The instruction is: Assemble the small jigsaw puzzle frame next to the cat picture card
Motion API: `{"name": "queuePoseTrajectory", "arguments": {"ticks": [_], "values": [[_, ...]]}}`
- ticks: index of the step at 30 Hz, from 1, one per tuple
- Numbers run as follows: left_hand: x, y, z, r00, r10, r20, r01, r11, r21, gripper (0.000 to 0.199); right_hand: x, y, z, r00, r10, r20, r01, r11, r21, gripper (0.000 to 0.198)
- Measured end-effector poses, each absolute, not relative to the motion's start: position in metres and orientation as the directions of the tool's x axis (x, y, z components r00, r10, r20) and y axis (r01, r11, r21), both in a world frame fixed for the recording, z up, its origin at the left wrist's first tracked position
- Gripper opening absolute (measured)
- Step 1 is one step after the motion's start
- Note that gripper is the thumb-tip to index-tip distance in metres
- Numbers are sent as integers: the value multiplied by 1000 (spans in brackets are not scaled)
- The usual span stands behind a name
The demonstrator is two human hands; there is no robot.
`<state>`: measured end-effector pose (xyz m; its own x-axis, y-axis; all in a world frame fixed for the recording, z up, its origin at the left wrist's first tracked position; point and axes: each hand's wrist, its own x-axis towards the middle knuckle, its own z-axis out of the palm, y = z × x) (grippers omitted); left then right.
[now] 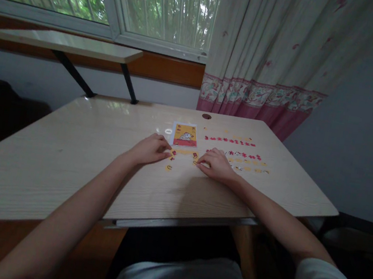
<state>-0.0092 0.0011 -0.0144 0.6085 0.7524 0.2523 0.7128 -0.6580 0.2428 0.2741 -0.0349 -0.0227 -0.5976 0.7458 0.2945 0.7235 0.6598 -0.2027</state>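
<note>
A partly joined row of yellow jigsaw puzzle pieces (pixel 186 152) lies on the desk between my two hands. My left hand (pixel 151 149) is curled at the row's left end, thumb and forefinger touching its corner. At the row's right end, my right hand (pixel 218 165) pinches a small yellow puzzle piece (pixel 195 162) with a dark mark, just below a red-marked piece (pixel 195 155). A loose yellow piece (pixel 168 168) lies below the left end. Just behind the row is a reference picture (pixel 186 135) showing a white animal on yellow and red.
Several red pieces (pixel 230 141) lie in rows on the right of the desk (pixel 91 157), with yellow pieces (pixel 252 170) nearer me. A raised shelf (pixel 67 43) on black legs stands at the back left. A cable hole (pixel 206 117) is near the back edge, before the curtain (pixel 250 93).
</note>
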Motion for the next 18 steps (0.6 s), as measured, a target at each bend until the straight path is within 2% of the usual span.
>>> {"name": "queuePoseTrajectory", "arguments": {"ticks": [8, 18], "values": [[-11, 3, -18, 608, 752, 254, 718, -657, 228, 29, 275, -35, -19, -637, 719, 278, 707, 688, -161, 24], [-9, 0, -13, 612, 750, 250, 713, -660, 235, 29, 272, -33, -21, -580, 758, 298, 739, 644, -200, 25]]}}
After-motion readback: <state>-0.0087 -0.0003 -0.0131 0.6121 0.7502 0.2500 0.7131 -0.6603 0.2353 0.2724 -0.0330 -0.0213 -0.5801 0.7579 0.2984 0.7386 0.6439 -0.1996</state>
